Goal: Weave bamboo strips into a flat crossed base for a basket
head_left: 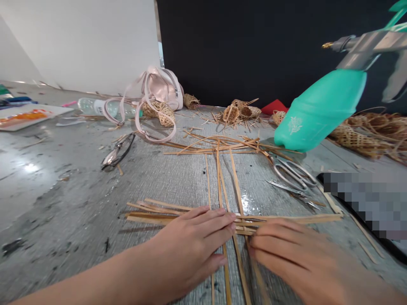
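Thin bamboo strips run away from me across the grey table, crossed by a sideways bundle of strips. My left hand lies over the crossing, palm down, its fingers stretched out and pressing the strips flat. Just to the right, my right hand has its fingers bent together at the near edge of the crossing, closed on a lengthwise bamboo strip. Its thumb and the exact grip are hidden. Under both hands, part of the weave is out of sight.
Scissors and pointed metal tweezers lie at right, near a dark-edged, blurred-out device. Behind them a green spray bottle leans. Loose strips, glasses, woven pieces and a pink bag are farther back.
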Demonstrator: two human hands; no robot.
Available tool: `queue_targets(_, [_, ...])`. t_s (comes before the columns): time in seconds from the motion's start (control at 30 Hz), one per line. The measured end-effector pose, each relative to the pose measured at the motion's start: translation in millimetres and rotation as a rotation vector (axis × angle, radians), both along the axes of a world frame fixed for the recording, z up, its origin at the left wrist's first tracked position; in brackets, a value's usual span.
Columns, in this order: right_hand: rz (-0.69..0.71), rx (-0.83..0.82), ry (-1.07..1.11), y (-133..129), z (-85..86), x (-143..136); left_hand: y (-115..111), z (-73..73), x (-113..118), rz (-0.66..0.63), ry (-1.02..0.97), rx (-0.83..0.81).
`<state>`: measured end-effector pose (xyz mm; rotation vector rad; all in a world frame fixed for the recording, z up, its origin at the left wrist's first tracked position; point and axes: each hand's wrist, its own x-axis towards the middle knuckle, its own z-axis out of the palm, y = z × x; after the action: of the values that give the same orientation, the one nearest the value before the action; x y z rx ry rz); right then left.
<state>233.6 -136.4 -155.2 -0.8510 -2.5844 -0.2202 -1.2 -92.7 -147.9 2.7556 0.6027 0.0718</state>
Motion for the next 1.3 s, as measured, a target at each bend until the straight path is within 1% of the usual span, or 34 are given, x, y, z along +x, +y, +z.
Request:
queue_targets(0.07, [-0.085,-0.094,0.028,3.2,-3.1,1.7,0.7,-0.3,-0.1,0.005,-0.009,-0.019])
queue_targets(0.13, [-0.209,-0.154,0.041,6.4,-8.9,3.2,1.5,0.6,0.2,0.0,-0.012,-0.033])
queue_targets(0.2, [-0.287,-0.214,0.037,9.3,-14.3,3.6,2.0,1.9,0.5,-0.007,-0.006,-0.039])
queue_targets(0.3, [-0.317,-0.309,0.041,12.2,-17.6,2.9,2.1,2.3,0.8,-0.015,-0.005,-0.036])
queue_targets(0.4, [-0.317,-0.331,0.042,13.3,-17.7,2.6,2.4,1.1,1.0,-0.016,-0.016,-0.028])
queue_targets(0.63, [-0.287,-0.302,0.0,14.5,-21.7,4.3,4.2,2.8,2.7,-0.037,0.018,-0.027])
queue_targets(0.8, [-0.264,-0.287,-0.053,17.1,-19.2,3.2,3.9,1.7,1.3,-0.023,-0.019,-0.058])
queue_targets(0.97, [-0.238,-0.259,-0.064,19.4,-19.1,3.6,3.0,1.1,1.4,-0.027,-0.024,-0.046])
queue_targets(1.1, [-0.254,-0.183,-0.096,17.6,-18.4,2.5,3.5,1.4,2.2,-0.029,-0.03,-0.032])
queue_targets(1.17, [-0.263,-0.106,-0.095,15.9,-15.3,1.1,3.6,0.6,1.9,-0.026,-0.033,-0.021])
queue_targets(1.23, [-0.262,-0.011,-0.055,13.8,-11.1,-0.4,3.1,-0.6,1.3,-0.022,-0.035,-0.007])
queue_targets(1.3, [-0.229,0.036,-0.01,11.5,-7.6,-1.7,2.3,-2.0,0.9,-0.016,-0.042,0.008])
